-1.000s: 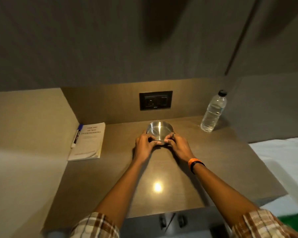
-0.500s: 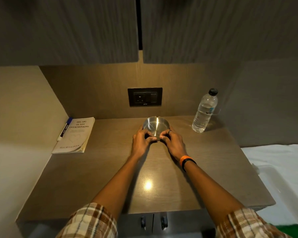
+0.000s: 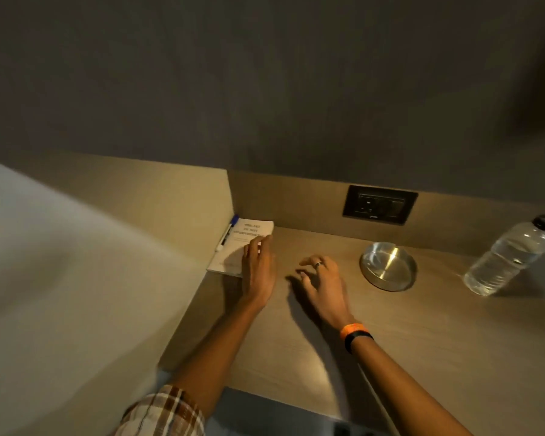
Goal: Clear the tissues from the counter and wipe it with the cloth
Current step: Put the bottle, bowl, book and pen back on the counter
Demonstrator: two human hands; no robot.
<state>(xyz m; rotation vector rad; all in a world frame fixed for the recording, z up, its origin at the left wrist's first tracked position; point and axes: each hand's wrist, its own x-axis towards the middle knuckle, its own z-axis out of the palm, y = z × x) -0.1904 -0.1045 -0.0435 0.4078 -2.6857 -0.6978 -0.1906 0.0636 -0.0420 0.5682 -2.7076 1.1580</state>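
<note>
The wooden counter fills the lower right of the head view. No tissue and no cloth show anywhere in it. My left hand lies flat with fingers apart, its tips over the right edge of a white book in the back left corner. My right hand, with a ring and an orange wristband, hovers just above the counter with fingers spread and holds nothing. A steel bowl stands alone to the right of my right hand.
A blue-capped marker lies between the book and the left side wall. A clear water bottle stands at the back right. A dark socket plate sits in the back wall. Dark cupboards hang overhead.
Both hands have let go of the steel bowl and moved left toward the book. The camera has swung left and tilted, so the bowl now sits right of the hands.
</note>
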